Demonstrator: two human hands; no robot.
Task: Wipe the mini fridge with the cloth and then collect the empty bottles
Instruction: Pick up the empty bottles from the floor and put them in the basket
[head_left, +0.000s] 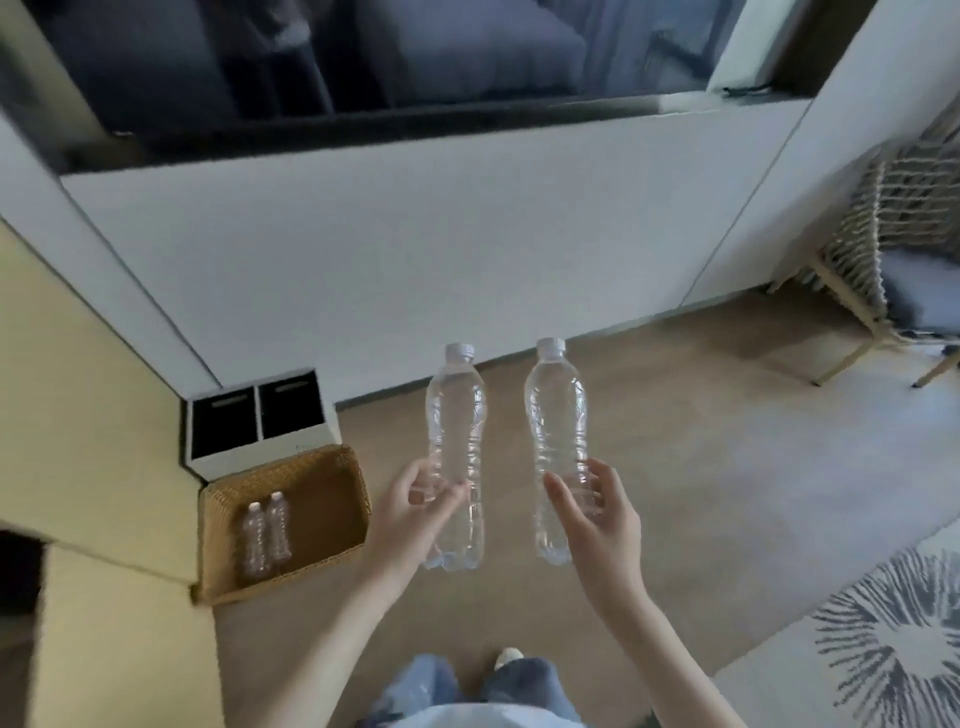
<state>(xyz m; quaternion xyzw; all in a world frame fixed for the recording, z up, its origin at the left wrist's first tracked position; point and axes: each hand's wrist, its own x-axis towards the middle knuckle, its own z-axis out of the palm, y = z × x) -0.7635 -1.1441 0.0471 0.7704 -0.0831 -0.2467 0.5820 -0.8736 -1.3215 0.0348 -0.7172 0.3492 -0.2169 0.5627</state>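
My left hand (410, 514) grips the lower half of a clear empty plastic bottle (456, 415) with a white cap, held upright above the floor. My right hand (597, 519) holds a second clear empty bottle (557, 410) the same way, a little to the right. A woven wicker basket (332, 499) sits on the floor to the left of my left hand. Two more empty bottles (265, 535) lie side by side inside it. No cloth and no mini fridge can be made out in this view.
A white two-compartment bin (260, 457) stands behind the basket, against a pale yellow cabinet (88, 441). A white low wall (415, 249) under a dark window runs ahead. A rope-woven chair (893, 249) stands at right, a patterned rug (893, 639) at lower right.
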